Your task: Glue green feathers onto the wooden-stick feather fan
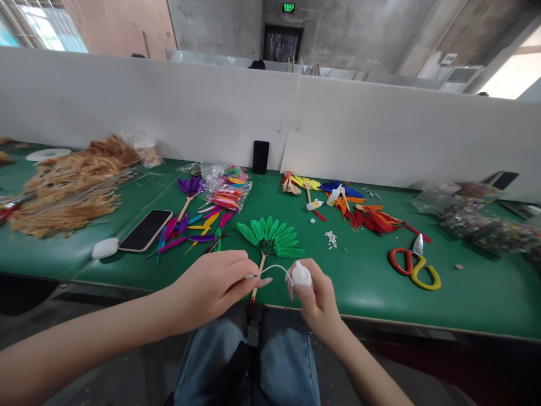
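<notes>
My left hand is closed in a pinch on a small thin piece, mostly hidden by the fingers. My right hand grips a small white squeeze bottle, its top towards me. A thin white strand arcs between the bottle and my left fingertips. Just beyond my hands, a green feather fan lies spread on the green table, its wooden stick pointing towards me and partly behind my left fingers. Loose coloured feathers lie beyond my left hand.
Scissors with red and yellow handles lie right, past small white beads. Further back are red feathers and a yellow-labelled bottle. A phone, a white case and brown feathers occupy the left.
</notes>
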A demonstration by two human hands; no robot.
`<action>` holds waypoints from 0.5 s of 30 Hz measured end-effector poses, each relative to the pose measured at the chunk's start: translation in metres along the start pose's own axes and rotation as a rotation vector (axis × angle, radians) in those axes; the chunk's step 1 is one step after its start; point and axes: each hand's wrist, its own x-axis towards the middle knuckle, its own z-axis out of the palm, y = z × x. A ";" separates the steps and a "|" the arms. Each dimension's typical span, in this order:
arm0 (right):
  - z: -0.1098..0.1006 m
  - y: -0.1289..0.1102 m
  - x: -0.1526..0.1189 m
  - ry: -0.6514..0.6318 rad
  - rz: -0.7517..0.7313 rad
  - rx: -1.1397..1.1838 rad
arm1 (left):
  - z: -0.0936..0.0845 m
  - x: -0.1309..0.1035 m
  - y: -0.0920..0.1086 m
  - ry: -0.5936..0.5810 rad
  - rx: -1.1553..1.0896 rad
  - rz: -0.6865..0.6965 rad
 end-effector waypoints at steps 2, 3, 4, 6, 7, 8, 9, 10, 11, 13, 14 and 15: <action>0.003 -0.008 -0.004 0.022 -0.041 0.075 | -0.003 -0.004 0.006 0.052 0.062 0.076; 0.003 -0.011 -0.006 0.030 -0.062 0.097 | -0.004 -0.006 0.008 0.078 0.098 0.110; 0.003 -0.015 -0.006 0.032 -0.083 0.112 | -0.004 -0.008 0.010 0.104 0.136 0.139; 0.002 -0.022 -0.006 0.034 -0.128 0.112 | -0.006 -0.010 0.013 0.145 0.202 0.174; 0.001 -0.024 -0.006 0.036 -0.145 0.100 | -0.006 -0.011 0.014 0.159 0.231 0.179; 0.000 -0.026 -0.006 0.039 -0.160 0.088 | -0.007 -0.012 0.015 0.169 0.258 0.178; -0.001 -0.027 -0.005 0.043 -0.169 0.077 | -0.007 -0.013 0.015 0.176 0.282 0.178; -0.002 -0.028 -0.005 0.048 -0.175 0.068 | -0.006 -0.013 0.015 0.182 0.302 0.179; -0.002 -0.028 -0.005 0.055 -0.189 0.065 | -0.006 -0.013 0.015 0.187 0.318 0.181; -0.001 -0.028 -0.005 0.067 -0.240 0.072 | -0.004 -0.014 0.015 0.203 0.328 0.196; 0.000 -0.028 -0.005 0.071 -0.272 0.085 | -0.003 -0.014 0.015 0.210 0.326 0.202; 0.000 -0.028 -0.005 0.073 -0.303 0.101 | -0.003 -0.014 0.015 0.215 0.320 0.208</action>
